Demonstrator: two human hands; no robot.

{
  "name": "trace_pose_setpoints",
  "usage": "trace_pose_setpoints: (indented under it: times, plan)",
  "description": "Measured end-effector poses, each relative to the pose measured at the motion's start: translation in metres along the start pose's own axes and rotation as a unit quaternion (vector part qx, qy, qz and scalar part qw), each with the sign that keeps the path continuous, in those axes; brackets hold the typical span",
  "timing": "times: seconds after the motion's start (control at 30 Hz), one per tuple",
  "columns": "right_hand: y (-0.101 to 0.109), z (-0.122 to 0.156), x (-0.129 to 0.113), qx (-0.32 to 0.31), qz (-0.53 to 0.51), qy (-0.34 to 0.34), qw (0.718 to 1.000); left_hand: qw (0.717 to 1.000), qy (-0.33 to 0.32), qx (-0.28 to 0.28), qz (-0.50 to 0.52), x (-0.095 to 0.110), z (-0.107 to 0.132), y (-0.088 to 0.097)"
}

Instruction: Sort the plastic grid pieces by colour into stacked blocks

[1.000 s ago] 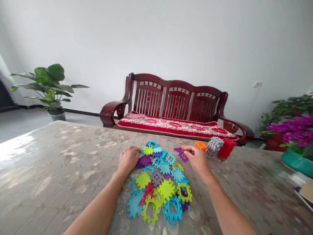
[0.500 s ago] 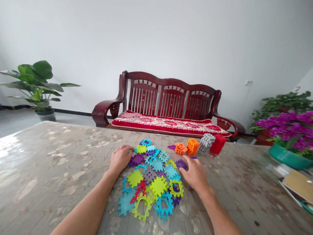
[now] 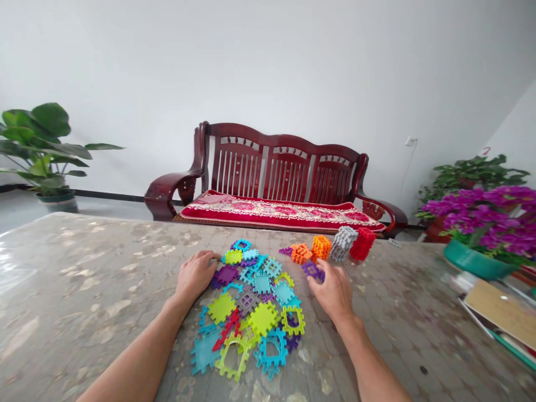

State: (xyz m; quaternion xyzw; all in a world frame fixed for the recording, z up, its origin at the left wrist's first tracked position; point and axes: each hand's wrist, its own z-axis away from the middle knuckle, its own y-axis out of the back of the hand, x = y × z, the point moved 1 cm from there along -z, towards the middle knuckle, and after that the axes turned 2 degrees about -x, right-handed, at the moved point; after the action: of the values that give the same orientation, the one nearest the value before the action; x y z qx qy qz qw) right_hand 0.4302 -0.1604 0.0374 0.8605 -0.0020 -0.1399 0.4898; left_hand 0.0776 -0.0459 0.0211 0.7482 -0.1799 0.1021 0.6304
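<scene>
A loose pile of flat plastic interlocking tiles with toothed edges lies between my hands, in blue, lime, purple, grey and red. My left hand [image 3: 197, 273] rests at the pile's left edge, fingers stretched out beside a dark purple tile [image 3: 226, 274]. On the other side, my right hand [image 3: 334, 289] pinches a purple windowed tile [image 3: 311, 269], just apart from the pile. Nearest me are a lime frame tile [image 3: 233, 357] and a blue frame tile [image 3: 272, 347]. A red piece [image 3: 228, 329] lies among them.
Behind the right hand stand blocks of tiles: an orange one [image 3: 321, 248], a grey one [image 3: 344, 243] and a red one [image 3: 362, 244]. A teal flowerpot [image 3: 477, 259] and a brown board [image 3: 502, 307] sit at the right. A wooden bench [image 3: 171, 192] is beyond the table.
My right hand has drawn the purple tile away from the pile, to the right. My left hand stays at the pile's left edge. The whole view has shifted slightly.
</scene>
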Motion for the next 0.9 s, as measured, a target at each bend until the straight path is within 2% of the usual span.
trace_pose_setpoints:
  times: [0.07, 0.17, 0.3, 0.43, 0.67, 0.9]
  plan:
    - [0.004, -0.005, 0.014, 0.019, 0.013, -0.043, 0.999, 1.0, -0.003, -0.001, -0.003, -0.001, 0.0, -0.001]
    - [0.005, -0.009, 0.034, 0.012, 0.033, -0.097, 0.995, 1.0, -0.007, -0.002, -0.007, -0.003, -0.001, -0.002]
    - [0.003, -0.01, 0.045, -0.009, 0.031, -0.124, 0.992, 1.0, -0.01, -0.001, -0.007, -0.004, -0.002, -0.004]
    - [0.002, -0.011, 0.042, -0.032, 0.028, -0.129, 0.991, 1.0, -0.009, -0.002, -0.01, -0.004, -0.001, -0.004]
    - [0.004, -0.01, 0.032, -0.111, 0.072, -0.161, 0.978, 1.0, -0.013, 0.0, -0.005, -0.006, -0.003, -0.005]
    - [-0.003, -0.012, 0.029, -0.118, 0.085, -0.146, 0.979, 1.0, -0.015, 0.006, -0.011, -0.004, -0.002, -0.005]
